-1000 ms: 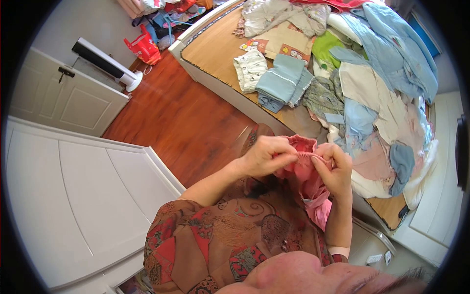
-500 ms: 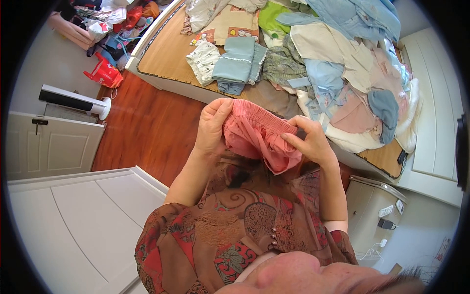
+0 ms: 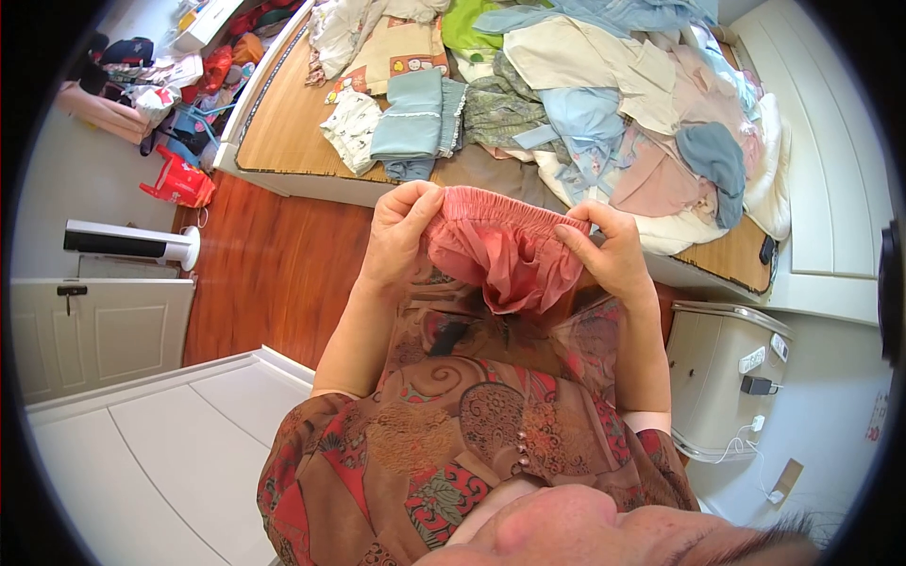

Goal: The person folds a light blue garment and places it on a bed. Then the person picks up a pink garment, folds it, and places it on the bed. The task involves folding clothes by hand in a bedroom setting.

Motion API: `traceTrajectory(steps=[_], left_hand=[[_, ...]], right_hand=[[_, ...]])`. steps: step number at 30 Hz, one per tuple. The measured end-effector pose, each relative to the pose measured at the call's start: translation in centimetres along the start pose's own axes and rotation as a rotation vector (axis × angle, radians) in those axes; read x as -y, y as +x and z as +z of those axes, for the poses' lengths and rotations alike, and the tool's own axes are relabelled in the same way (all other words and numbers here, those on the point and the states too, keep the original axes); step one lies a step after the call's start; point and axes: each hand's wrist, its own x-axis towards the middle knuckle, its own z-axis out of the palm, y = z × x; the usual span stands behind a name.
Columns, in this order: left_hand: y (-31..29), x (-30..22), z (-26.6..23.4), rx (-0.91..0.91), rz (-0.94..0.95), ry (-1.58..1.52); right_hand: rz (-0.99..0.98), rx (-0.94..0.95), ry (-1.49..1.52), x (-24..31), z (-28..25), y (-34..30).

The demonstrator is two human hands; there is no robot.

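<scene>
Clothes point(image 3: 585, 66) lie on the bed point(image 3: 274, 141) beyond the elastic-waisted garment point(image 3: 505, 245); tower fan point(image 3: 123, 242) far left, cabinet point(image 3: 703, 382) right.

pink garment point(image 3: 524, 259); brown, red-patterned top point(image 3: 406, 439)

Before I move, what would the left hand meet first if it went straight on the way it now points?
Probably the folded blue-grey clothes at the near edge of the bed, beyond the left hand and the pink garment it holds. Depth is unclear, so it might pass over.
</scene>
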Motion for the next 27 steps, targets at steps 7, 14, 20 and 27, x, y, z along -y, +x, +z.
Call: traceTrajectory(steps=[7,14,20,27], left_hand=[[0.2,0.4,-0.8,0.166,0.074,0.349],[-0.1,0.4,-0.2,0.200,0.094,0.577],[0.5,0.5,0.6,0.231,0.382,0.883],[0.2,1.4,0.8,0.131,0.069,0.709]], right_hand=[[-0.017,-0.083,0.113,0.7,-0.8,-0.6],[-0.059,-0.122,0.120,1.7,-1.1,-0.6],[-0.111,-0.108,0.072,1.9,-0.8,-0.3],[-0.195,-0.088,0.018,2.0,-0.3,0.0]])
